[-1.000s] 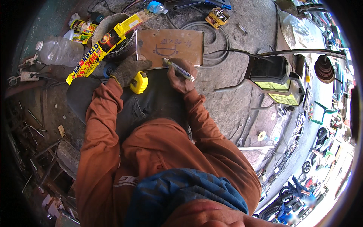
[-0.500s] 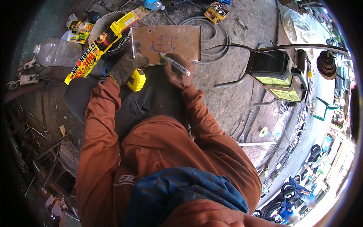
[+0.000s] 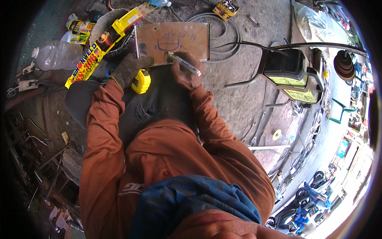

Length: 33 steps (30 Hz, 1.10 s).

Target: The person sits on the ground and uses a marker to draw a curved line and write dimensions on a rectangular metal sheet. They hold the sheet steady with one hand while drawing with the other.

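Observation:
A brown metal plate (image 3: 191, 47) lies in front of me, with a U-shaped outline and handwritten marks in dark ink. My right hand (image 3: 186, 71), bare, grips a white marker (image 3: 185, 64) whose tip is at the plate near the bottom of the outline. At the plate's lower left corner is my left hand (image 3: 129, 69) in a dark work glove. A yellow tape measure (image 3: 141, 81) sits against its palm side above my thigh, the fingers closed over it. How firmly they grip it is partly hidden.
A yellow welding-rod packet (image 3: 97, 51) slants across a round dark container at left, beside a clear plastic jug (image 3: 59, 55). Grey cable (image 3: 234, 40) coils behind the plate. A yellow box of small metal parts (image 3: 226, 8) stands farther back. A black and yellow-green machine (image 3: 288, 73) stands right.
The marker tip has shifted slightly left relative to the plate, and a short mark shows below the outline. The whole view has shifted slightly. Both hands keep nearly the same hold.

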Each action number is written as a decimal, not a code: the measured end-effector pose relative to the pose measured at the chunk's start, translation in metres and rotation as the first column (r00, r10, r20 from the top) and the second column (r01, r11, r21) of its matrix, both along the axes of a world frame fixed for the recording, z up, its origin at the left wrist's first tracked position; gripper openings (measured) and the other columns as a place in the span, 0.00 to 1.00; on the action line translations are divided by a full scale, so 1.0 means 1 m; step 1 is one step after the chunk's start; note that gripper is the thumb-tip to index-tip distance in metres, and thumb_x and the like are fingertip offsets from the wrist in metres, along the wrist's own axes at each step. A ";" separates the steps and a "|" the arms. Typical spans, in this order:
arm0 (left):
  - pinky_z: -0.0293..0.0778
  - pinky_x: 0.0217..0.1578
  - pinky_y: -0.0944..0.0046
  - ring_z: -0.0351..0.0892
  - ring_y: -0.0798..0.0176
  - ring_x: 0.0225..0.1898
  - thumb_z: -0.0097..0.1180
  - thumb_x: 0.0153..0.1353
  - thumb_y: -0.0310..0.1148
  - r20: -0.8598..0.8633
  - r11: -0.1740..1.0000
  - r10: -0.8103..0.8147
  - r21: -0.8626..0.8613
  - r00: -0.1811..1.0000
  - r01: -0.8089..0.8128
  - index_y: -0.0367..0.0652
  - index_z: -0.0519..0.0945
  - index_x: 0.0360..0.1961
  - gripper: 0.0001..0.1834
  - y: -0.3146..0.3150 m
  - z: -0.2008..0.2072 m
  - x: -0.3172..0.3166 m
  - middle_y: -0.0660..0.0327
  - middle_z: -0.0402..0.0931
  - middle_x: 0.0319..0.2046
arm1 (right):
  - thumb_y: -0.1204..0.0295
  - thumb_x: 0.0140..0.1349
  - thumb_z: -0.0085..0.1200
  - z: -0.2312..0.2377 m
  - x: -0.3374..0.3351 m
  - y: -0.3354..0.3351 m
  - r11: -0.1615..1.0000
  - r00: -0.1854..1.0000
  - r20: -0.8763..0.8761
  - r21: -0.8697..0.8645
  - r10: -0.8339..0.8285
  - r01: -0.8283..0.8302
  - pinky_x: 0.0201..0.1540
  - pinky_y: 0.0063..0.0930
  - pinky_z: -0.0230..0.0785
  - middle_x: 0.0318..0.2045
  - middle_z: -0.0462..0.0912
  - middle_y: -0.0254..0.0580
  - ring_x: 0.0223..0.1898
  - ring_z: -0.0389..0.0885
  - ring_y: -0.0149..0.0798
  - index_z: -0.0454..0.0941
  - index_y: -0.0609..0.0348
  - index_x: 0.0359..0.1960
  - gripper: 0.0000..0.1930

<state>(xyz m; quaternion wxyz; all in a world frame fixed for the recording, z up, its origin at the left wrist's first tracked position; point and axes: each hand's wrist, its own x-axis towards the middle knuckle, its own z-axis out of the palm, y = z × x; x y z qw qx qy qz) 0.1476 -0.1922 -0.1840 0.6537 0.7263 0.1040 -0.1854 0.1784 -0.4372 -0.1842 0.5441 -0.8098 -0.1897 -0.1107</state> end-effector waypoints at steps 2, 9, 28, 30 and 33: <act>0.76 0.33 0.66 0.81 0.68 0.33 0.65 0.64 0.35 -0.196 0.999 0.034 0.032 0.980 -0.028 0.44 0.87 0.44 0.10 0.000 0.010 0.003 0.60 0.82 0.33 | 0.74 0.54 0.60 0.000 0.000 0.000 0.999 1.000 0.006 -0.031 -0.010 0.010 0.43 0.37 0.80 0.34 0.88 0.48 0.37 0.89 0.49 0.85 0.59 0.41 0.12; 0.81 0.39 0.58 0.86 0.55 0.38 0.64 0.60 0.26 0.159 0.925 -0.243 0.334 0.957 0.180 0.43 0.86 0.51 0.17 0.014 -0.011 -0.001 0.52 0.86 0.42 | 0.75 0.55 0.59 0.002 -0.001 -0.002 0.998 0.999 -0.046 -0.065 0.009 -0.012 0.43 0.36 0.80 0.35 0.88 0.49 0.36 0.89 0.48 0.85 0.60 0.40 0.11; 0.82 0.44 0.63 0.86 0.60 0.44 0.59 0.63 0.23 -0.045 0.944 -0.189 0.265 0.981 0.195 0.39 0.85 0.51 0.15 0.005 0.007 0.002 0.53 0.85 0.48 | 0.73 0.52 0.61 -0.008 -0.002 -0.002 0.994 0.994 -0.105 0.099 -0.032 0.043 0.41 0.38 0.79 0.31 0.87 0.48 0.34 0.88 0.51 0.84 0.59 0.38 0.11; 0.82 0.43 0.64 0.86 0.62 0.43 0.59 0.64 0.24 -0.022 0.925 -0.213 0.318 0.977 0.209 0.39 0.85 0.51 0.15 0.004 0.008 0.002 0.53 0.85 0.48 | 0.74 0.52 0.62 -0.008 -0.003 -0.001 0.991 0.993 -0.115 0.126 -0.036 0.050 0.40 0.37 0.79 0.31 0.87 0.48 0.34 0.88 0.51 0.84 0.59 0.38 0.11; 0.81 0.41 0.63 0.86 0.63 0.40 0.60 0.65 0.27 -0.144 0.998 -0.031 0.057 0.989 0.039 0.39 0.85 0.51 0.13 0.002 0.006 0.003 0.54 0.85 0.44 | 0.74 0.53 0.61 -0.007 -0.005 -0.001 0.985 0.992 -0.098 0.145 -0.078 0.092 0.40 0.36 0.80 0.31 0.87 0.48 0.34 0.88 0.50 0.84 0.60 0.38 0.10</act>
